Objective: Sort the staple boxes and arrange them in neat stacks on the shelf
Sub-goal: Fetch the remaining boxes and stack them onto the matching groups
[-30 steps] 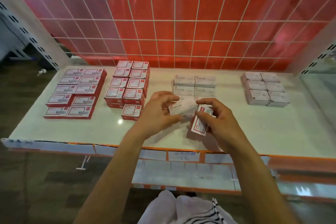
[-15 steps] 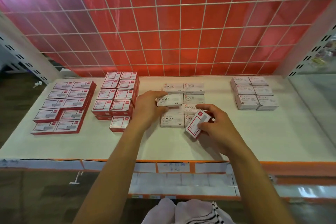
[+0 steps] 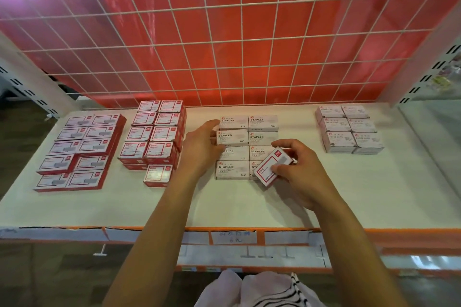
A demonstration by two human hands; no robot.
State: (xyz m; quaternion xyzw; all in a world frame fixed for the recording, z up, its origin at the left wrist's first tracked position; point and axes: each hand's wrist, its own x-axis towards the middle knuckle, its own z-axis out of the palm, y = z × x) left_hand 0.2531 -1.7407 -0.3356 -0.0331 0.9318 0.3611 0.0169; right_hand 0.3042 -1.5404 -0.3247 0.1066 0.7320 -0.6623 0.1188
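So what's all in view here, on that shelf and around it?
flat red-and-white boxes: ten on top, far left of shelf
taller red-and-white stacks: eight on top plus one single in front, left of centre
white STAPLES boxes: two columns, four rows, centre
pale pink boxes: six on top, right
red-framed box: one, red and white, tilted, over the front STAPLES boxes
shelf: one, white, orange front edge
wire grid: one, white, behind shelf, red backing
label strips: several, white, front edge
striped cloth: white and black, bottom edge
left hand: touches the STAPLES boxes' left side
right hand: fingers pinch the red-framed box
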